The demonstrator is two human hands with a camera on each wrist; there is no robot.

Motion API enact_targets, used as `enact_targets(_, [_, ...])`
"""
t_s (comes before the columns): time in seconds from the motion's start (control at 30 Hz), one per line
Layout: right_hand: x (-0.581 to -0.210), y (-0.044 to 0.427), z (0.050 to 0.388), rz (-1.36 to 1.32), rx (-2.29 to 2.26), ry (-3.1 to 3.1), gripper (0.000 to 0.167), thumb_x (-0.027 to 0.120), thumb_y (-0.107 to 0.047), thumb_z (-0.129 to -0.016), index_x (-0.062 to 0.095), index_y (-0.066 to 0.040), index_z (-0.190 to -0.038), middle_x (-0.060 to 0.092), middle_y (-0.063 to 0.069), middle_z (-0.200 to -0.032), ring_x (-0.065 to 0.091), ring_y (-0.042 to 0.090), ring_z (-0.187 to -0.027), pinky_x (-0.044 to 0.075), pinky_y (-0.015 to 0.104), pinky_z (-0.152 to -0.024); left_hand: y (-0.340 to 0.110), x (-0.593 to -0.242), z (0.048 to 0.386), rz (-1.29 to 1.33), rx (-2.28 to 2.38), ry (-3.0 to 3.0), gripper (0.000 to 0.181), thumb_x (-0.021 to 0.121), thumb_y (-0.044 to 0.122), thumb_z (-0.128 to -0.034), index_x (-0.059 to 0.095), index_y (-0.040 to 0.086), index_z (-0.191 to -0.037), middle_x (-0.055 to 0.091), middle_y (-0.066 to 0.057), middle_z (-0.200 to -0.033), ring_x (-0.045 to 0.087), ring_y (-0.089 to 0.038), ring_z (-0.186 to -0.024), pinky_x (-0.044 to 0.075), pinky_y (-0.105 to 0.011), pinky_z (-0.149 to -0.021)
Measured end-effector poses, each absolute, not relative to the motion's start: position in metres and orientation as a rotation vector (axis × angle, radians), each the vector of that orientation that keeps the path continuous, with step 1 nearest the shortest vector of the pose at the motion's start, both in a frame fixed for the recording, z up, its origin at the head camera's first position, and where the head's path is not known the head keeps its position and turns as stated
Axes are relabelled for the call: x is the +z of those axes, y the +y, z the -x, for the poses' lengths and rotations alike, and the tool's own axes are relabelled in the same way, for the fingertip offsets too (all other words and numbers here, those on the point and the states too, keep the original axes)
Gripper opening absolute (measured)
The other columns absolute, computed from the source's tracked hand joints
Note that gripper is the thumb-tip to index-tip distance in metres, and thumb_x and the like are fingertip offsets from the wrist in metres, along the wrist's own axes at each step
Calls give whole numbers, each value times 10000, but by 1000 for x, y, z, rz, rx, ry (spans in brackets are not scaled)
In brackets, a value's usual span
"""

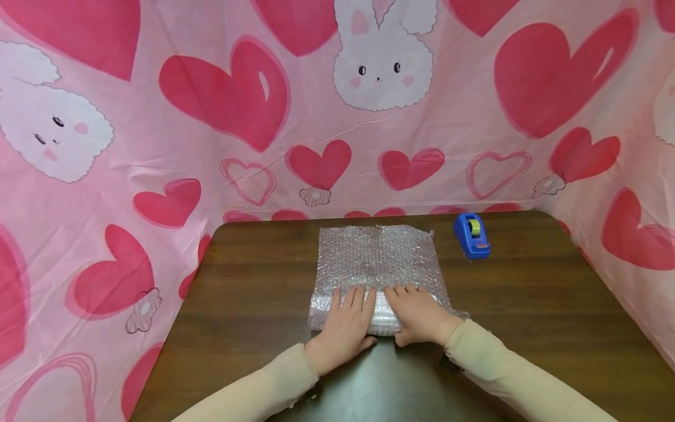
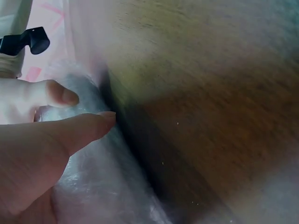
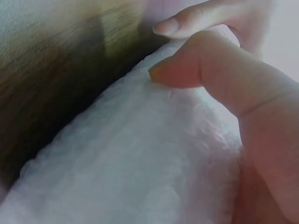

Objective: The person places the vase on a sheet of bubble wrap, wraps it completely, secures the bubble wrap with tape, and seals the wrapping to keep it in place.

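A sheet of bubble wrap (image 1: 377,255) lies flat on the dark wooden table, its near end rolled into a thick roll (image 1: 384,321). Something whitish shows through the roll's middle; what it is cannot be told. My left hand (image 1: 345,325) rests on the roll's left part, fingers extended over the top. On the right part rests my right hand (image 1: 419,313), its fingers pointing away over the roll. In the left wrist view the thumb (image 2: 88,128) lies along the roll's near side. The right thumb (image 3: 187,70) touches the roll in the right wrist view.
A blue tape dispenser (image 1: 471,236) with a yellowish roll stands at the table's back right. Pink cloth (image 1: 316,129) printed with hearts and rabbits hangs behind and at both sides of the wooden table (image 1: 532,293).
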State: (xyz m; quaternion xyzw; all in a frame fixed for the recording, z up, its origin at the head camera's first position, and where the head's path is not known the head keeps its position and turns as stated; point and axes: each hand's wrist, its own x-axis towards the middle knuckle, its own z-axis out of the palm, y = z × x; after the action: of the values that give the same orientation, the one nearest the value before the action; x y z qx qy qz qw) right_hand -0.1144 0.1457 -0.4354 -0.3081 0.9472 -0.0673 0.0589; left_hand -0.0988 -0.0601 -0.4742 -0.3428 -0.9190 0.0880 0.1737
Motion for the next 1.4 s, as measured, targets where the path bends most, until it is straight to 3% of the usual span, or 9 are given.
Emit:
enact_targets(0.13, [-434,148,116,933,-211,2839,806,916,-301,-620,545,32,-1254,640,194,-1107,638,398,-988,535,594,-850,-57,-477,102,961,181,-2586,1074,850,734,-651,523,64,-1424,611,-127,-1259,585,-282,-1163,477,-503,-952])
enact_targets(0.3, [-432,150,117,916,-225,2815,782,921,-310,-641,547,21,-1243,640,174,-1099,636,378,-980,527,586,-863,-54,-478,103,944,162,-2611,1030,876,704,-635,531,90,-1387,606,-107,-1233,581,-274,-1136,473,-497,-956])
enact_targets(0.53, [-430,152,110,958,-149,2894,916,923,-368,-710,512,71,-1401,626,242,-1293,609,434,-1196,447,668,-1021,-52,-478,106,942,149,-2629,974,906,632,-637,535,91,-1357,600,-87,-1227,574,-264,-1109,462,-489,-950])
enact_targets(0.67, [-431,151,101,1045,21,3066,1033,941,-461,-709,479,44,-1482,550,268,-1428,534,449,-1324,406,676,-1069,-53,-476,109,948,103,-2634,956,914,615,-603,552,92,-1316,619,-71,-1183,590,-255,-1073,461,-480,-925])
enact_targets(0.77, [-433,149,91,1081,141,3182,1022,946,-480,-701,501,22,-1472,528,277,-1453,509,460,-1353,393,665,-1086,-54,-474,111,961,54,-2638,927,914,610,-592,563,93,-1276,638,-66,-1144,602,-255,-1042,464,-490,-921])
enact_targets(0.93, [-436,140,72,1038,173,3241,969,953,-419,-697,534,65,-1426,549,290,-1423,514,464,-1351,384,665,-1095,-56,-470,115,990,-5,-2671,841,902,588,-613,571,108,-1217,648,-53,-1091,612,-246,-1001,475,-490,-897])
enact_targets(1.07, [-449,136,62,966,249,3244,1036,952,-409,-675,490,93,-1454,532,308,-1442,522,456,-1348,398,652,-1089,-57,-466,117,1016,-41,-2723,785,896,558,-620,580,113,-1185,651,-49,-1057,617,-234,-966,487,-455,-827])
enact_targets(1.4, [-478,137,72,1039,409,3416,1017,968,-459,-591,556,41,-1375,618,253,-1260,605,409,-1158,496,612,-956,-57,-462,123,1070,-39,-2827,751,871,544,-631,593,110,-1176,666,-49,-1050,636,-222,-928,485,-380,-706])
